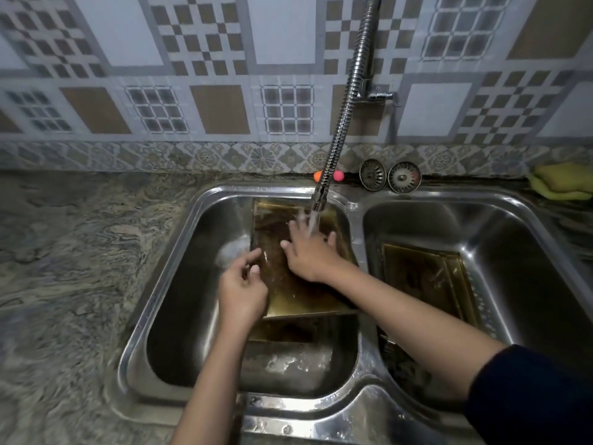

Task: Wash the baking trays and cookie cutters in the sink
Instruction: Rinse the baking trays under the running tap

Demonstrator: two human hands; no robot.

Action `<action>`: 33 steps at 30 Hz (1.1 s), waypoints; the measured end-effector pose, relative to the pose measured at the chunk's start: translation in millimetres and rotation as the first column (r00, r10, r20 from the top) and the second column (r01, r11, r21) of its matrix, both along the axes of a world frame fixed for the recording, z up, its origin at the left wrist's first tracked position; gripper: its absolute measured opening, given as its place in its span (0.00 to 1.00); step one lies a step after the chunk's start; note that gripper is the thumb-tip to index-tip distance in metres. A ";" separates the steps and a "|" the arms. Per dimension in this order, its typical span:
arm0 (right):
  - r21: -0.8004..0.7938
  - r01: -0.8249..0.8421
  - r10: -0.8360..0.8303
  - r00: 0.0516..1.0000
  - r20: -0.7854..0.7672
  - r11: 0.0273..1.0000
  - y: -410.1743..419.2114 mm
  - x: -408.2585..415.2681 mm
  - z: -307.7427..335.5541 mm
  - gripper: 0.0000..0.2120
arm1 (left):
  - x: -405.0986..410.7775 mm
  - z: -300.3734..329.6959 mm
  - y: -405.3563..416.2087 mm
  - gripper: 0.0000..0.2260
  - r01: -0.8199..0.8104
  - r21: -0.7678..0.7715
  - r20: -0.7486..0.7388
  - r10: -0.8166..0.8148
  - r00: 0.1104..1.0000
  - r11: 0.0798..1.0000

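Note:
A gold-coloured baking tray [298, 293] with dark brown grime stands tilted in the left basin [179, 316] of the steel double sink. My left hand [242, 287] grips the tray's left edge, thumb on its face. My right hand [309, 248] lies flat with spread fingers on the tray's upper part, under the water running from the flexible faucet [321, 194]. A second gold baking tray [426, 277] leans in the right basin [513, 252]. No cookie cutters are visible.
Two round metal strainer plugs [390, 176] stand against the wall behind the sink, next to a small orange ball and a pink ball [338, 176]. A yellow-green sponge [561, 184] lies at the back right. Marbled stone counter [70, 268] extends to the left.

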State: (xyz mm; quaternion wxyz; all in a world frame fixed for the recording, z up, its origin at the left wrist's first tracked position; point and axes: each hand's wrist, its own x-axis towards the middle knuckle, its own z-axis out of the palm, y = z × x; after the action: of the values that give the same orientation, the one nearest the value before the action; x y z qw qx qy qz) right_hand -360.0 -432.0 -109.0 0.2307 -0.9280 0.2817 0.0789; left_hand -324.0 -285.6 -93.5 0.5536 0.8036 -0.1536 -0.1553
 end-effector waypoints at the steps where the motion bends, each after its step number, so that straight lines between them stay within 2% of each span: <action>1: -0.032 -0.101 0.103 0.994 0.043 0.994 9.7 -1.6 2.7 0.29 | -2.4 -1.5 -1.0 0.13 -0.028 -0.038 -0.003 0.027 1.000 0.999; 3: -0.081 -0.310 0.316 0.945 0.080 0.947 27.1 -15.0 5.6 0.29 | -3.5 -4.2 1.0 0.12 -0.098 -0.097 -0.042 0.094 0.995 0.990; 5: -0.136 -0.371 0.379 0.925 0.036 0.918 20.9 -26.2 2.2 0.30 | -4.5 -7.8 5.1 0.12 -0.153 -0.150 -0.116 0.137 0.984 0.977; 6: -0.165 -0.320 0.323 0.946 -0.009 0.933 9.1 -26.3 1.3 0.31 | -7.4 -10.6 5.9 0.11 -0.165 -0.168 -0.136 0.143 0.980 0.972; 9: -0.202 -0.038 0.010 0.990 -0.140 0.979 -26.5 -17.1 5.3 0.33 | -26.8 -21.3 -2.9 0.10 -0.133 -0.205 -0.156 0.101 0.983 0.970; 11: -0.226 0.002 -0.029 0.992 -0.119 0.974 -25.2 -13.3 10.1 0.32 | -41.6 -25.3 -12.4 0.10 -0.112 -0.249 -0.165 0.072 0.984 0.962; 14: -0.256 -0.300 0.308 0.951 -0.009 0.919 1.7 -28.5 15.8 0.29 | -46.7 -26.6 -16.3 0.11 -0.134 -0.304 -0.157 0.089 0.984 0.943; 16: -0.297 -0.420 0.440 0.898 -0.001 0.858 5.9 -44.9 15.2 0.29 | -40.4 -29.8 -11.5 0.11 -0.152 -0.324 -0.132 0.114 0.985 0.934; 18: -0.380 -0.330 0.353 0.936 -0.011 0.864 -8.9 -46.3 15.4 0.31 | -36.4 -29.1 -7.3 0.12 -0.140 -0.347 -0.113 0.107 0.988 0.927; 20: -0.415 -0.131 0.142 0.990 -0.003 0.900 -22.0 -40.0 20.4 0.33 | -37.1 -26.5 -8.7 0.12 -0.100 -0.378 -0.079 0.076 0.994 0.921; 21: -0.413 -0.051 0.065 0.998 0.020 0.909 -23.9 -35.1 23.3 0.33 | -38.7 -23.7 -11.0 0.12 -0.075 -0.384 -0.049 0.061 0.997 0.920; 23: -0.392 -0.038 0.080 0.992 0.092 0.919 -16.1 -25.8 26.8 0.31 | -39.1 -17.8 -15.4 0.12 -0.047 -0.406 0.001 0.052 0.999 0.913; 27: -0.258 -0.342 0.398 0.893 0.210 0.903 10.2 -28.5 14.4 0.29 | -14.7 -11.8 -11.8 0.12 -0.082 -0.418 0.094 0.133 0.987 0.905; 29: -0.217 -0.395 0.440 0.866 0.237 0.893 6.5 -35.4 -2.5 0.28 | -0.7 -10.6 -5.1 0.13 -0.089 -0.402 0.132 0.154 0.979 0.911; 31: -0.147 -0.269 0.303 0.902 0.309 0.952 -4.4 -34.1 -12.7 0.30 | 3.3 -9.3 -1.7 0.13 -0.087 -0.380 0.175 0.164 0.971 0.921; 33: 0.041 -0.075 0.053 0.917 0.395 0.996 -12.0 -23.7 -10.4 0.31 | -3.0 -7.4 -5.2 0.13 -0.071 -0.346 0.246 0.164 0.955 0.936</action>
State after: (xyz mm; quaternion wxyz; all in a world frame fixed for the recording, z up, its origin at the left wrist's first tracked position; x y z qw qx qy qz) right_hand -383.7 -444.0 -119.4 0.3054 -0.9270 0.1968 -0.0937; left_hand -327.0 -290.9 -100.9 0.6636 0.7197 -0.2032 0.0180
